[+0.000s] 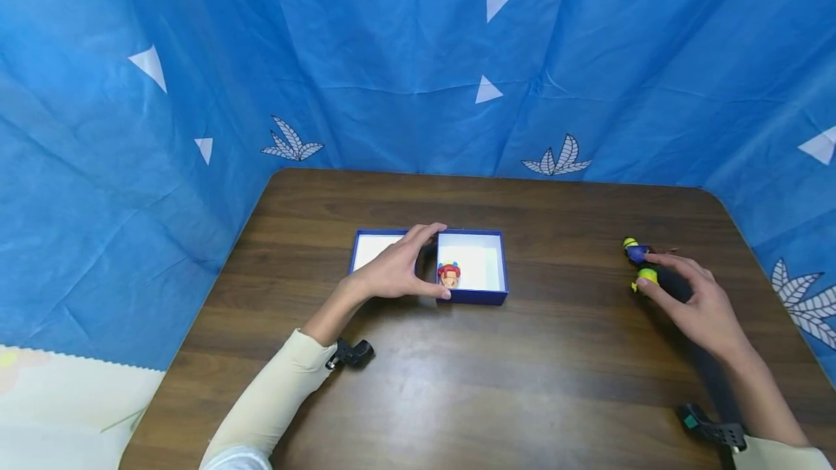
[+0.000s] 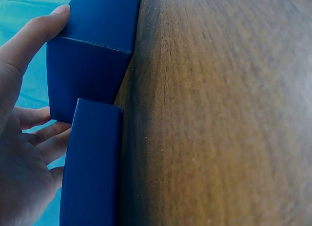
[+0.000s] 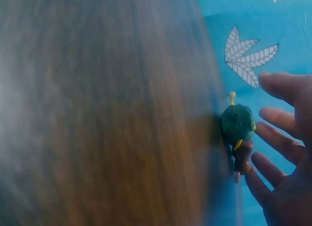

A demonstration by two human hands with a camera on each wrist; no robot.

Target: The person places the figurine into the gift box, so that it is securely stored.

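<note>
My left hand [image 1: 392, 270] holds a small dark blue box [image 1: 478, 297] with a white inside, thumb on the near wall and fingers at the far wall. Inside lies a small toy figure [image 1: 449, 275] with a red top. Partly behind that hand is a second, shallower blue box piece [image 1: 372, 245]; the left wrist view shows its side [image 2: 95, 162] beside the deeper box [image 2: 90, 75]. On the right, my right hand [image 1: 702, 307] reaches around a yellow-green toy figure [image 1: 648, 276], fingers spread in the right wrist view. Another toy figure [image 1: 636, 253], blue with a yellow-green head, lies just beyond.
Everything stands on a brown wooden table [image 1: 470, 383]. A blue curtain [image 1: 405, 56] with white triangles and leaf prints hangs behind and along the sides. Each wrist carries a black strap mount, such as the left one [image 1: 353, 354].
</note>
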